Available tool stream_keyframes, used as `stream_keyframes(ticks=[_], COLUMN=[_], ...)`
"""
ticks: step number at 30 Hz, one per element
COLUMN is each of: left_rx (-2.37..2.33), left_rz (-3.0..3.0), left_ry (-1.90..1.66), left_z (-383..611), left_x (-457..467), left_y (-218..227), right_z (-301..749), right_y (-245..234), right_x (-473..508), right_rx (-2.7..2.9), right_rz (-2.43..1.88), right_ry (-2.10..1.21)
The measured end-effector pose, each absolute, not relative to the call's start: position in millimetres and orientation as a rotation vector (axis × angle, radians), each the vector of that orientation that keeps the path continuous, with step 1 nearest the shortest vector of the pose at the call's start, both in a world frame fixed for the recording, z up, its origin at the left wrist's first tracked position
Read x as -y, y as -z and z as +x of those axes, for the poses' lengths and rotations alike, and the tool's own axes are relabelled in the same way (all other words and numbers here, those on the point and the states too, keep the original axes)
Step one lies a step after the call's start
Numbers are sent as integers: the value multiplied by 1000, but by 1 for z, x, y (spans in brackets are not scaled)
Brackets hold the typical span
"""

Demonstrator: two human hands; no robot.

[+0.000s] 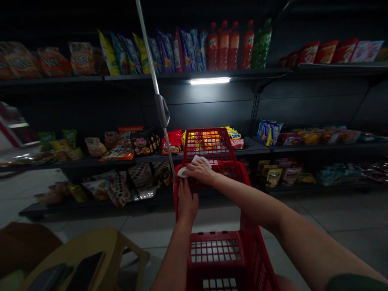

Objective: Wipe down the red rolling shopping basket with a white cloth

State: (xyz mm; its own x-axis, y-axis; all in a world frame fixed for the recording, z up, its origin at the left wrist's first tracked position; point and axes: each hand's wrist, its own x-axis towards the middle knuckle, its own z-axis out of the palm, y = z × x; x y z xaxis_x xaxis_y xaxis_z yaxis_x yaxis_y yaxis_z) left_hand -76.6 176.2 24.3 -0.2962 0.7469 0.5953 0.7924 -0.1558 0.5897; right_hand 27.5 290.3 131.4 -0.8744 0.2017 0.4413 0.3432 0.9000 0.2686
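Note:
A red plastic shopping basket (pixel 257 246) with a grid pattern stands in front of me, its upright lattice panel (pixel 232 147) at the far end. My right hand (pixel 200 170) reaches across from the right and presses a crumpled white cloth (pixel 203 160) onto the basket's far left corner. The cloth shows on both sides of the fingers. My left hand (pixel 186 200) lies along the left side of the basket, fingers stretched toward the cloth and thumb apart. A metal pull handle (pixel 162 109) rises at that same corner, just left of both hands.
Dark shelves (pixel 194 74) run behind the basket, holding snack bags (pixel 165 50) and red drink bottles (pixel 223 46). A tube light (pixel 209 81) glows beneath the upper shelf. At the lower left, a yellowish stool (pixel 103 238) carries a dark phone (pixel 85 273).

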Motion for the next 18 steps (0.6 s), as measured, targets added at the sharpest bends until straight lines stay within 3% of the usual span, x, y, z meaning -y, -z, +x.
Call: stream_keyframes(ticks=[4, 7, 13, 18], left_rx=[1997, 1957, 1799, 1791], left_rz=[-1809, -1838, -1820, -1844], left_ry=[1450, 1449, 1572, 1591], left_z=[-75, -75, -75, -76], left_x=[-176, -174, -168, -168], left_y=[-24, -26, -41, -40], right_z=[16, -10, -30, 31], right_y=[-183, -195, -121, -94], right_x=[-337, -347, -294, -272], right_rx=[2422, 2201, 2516, 2543], right_rz=[-806, -1018, -441, -338], right_ry=[430, 292, 100, 73])
